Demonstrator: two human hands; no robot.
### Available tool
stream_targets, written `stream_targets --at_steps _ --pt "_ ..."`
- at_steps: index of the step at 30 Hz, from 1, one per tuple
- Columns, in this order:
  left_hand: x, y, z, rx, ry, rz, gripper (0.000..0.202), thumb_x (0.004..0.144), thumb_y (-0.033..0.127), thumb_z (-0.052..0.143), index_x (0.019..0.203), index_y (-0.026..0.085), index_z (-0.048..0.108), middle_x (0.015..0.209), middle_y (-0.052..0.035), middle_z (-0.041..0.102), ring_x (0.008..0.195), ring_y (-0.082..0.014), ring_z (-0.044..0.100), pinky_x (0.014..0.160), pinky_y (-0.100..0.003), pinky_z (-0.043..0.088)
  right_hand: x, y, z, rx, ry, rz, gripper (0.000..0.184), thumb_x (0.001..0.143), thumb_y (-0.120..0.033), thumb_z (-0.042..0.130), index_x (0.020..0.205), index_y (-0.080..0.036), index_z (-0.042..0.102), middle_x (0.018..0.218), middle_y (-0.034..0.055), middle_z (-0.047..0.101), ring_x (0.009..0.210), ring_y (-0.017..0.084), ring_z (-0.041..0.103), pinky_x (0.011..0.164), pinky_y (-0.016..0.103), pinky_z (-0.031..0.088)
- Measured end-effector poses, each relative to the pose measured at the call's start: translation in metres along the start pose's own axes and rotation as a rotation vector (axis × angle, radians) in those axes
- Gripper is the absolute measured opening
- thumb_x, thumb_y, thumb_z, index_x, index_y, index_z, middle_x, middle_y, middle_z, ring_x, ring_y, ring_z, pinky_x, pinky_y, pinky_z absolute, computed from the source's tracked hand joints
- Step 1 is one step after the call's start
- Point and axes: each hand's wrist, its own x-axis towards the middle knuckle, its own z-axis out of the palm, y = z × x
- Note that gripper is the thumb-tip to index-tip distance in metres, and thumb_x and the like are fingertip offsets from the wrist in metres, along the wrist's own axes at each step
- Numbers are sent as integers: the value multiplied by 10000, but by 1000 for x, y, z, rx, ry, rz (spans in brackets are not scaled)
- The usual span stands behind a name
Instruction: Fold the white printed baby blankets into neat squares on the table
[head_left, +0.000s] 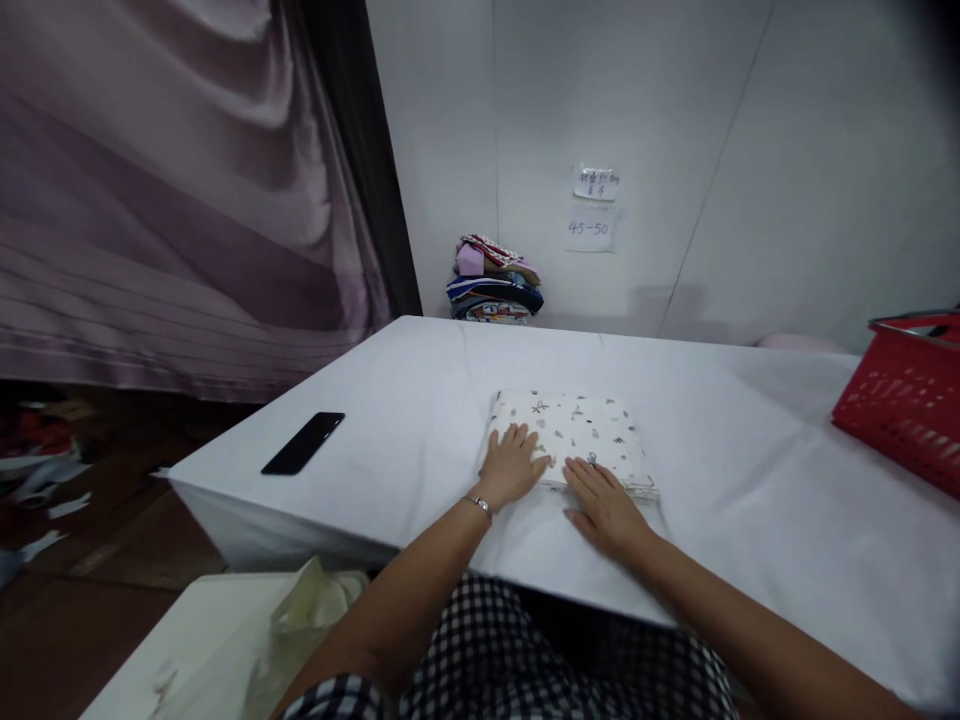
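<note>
A folded white cloth with small printed figures (577, 432) lies flat on the white-covered table (735, 500). My left hand (511, 462) rests open on the cloth's near left corner, fingers spread flat. My right hand (604, 503) lies open at the cloth's near edge, fingertips touching it and the palm on the tablecloth. Neither hand holds anything. A thin bracelet circles my left wrist.
A black phone (303, 442) lies near the table's left edge. A red plastic basket (904, 395) stands at the right. A stack of folded coloured cloths (493, 280) sits at the far edge by the wall. A pale bag (300, 620) is below left.
</note>
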Motion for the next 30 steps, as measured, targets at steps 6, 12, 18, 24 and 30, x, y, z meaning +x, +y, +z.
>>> stream_targets --at_steps 6,12,18,24,30 --pt "-5 -5 15 20 -8 -10 539 902 502 254 1339 210 371 1446 -80 315 1351 -259 195 1076 -538 124 37 25 -24 234 106 261 575 895 -507 300 1370 -188 365 1408 115 388 1298 227 347 1028 437 322" --pt "-8 -4 8 -27 -59 -20 553 899 513 230 1363 228 329 1471 -58 265 1366 -247 155 1088 -536 96 42 72 -15 -27 -99 396 535 893 -488 300 1307 -176 434 1421 120 368 1334 281 257 1040 538 218" --pt "24 -6 -11 -124 -275 -94 662 828 652 236 1332 243 369 1479 -81 237 1359 -287 167 1051 -574 159 33 72 -1 -128 -128 394 546 902 -472 265 1313 -147 421 1438 104 343 1341 259 243 1057 505 199" --pt "45 -21 4 -105 -183 -202 723 829 644 211 1406 210 241 1514 -80 86 1382 -288 22 1051 -595 114 29 73 2 -119 -106 386 538 905 -474 234 1302 -173 435 1426 97 367 1335 260 259 1052 510 215" --pt "39 -26 16 -99 -167 -204 719 832 649 169 1418 234 214 1515 -66 76 1385 -279 9 1040 -603 154 56 84 -8 -113 -107 408 591 872 -528 266 1319 -173 418 1434 121 344 1336 297 247 1043 538 219"
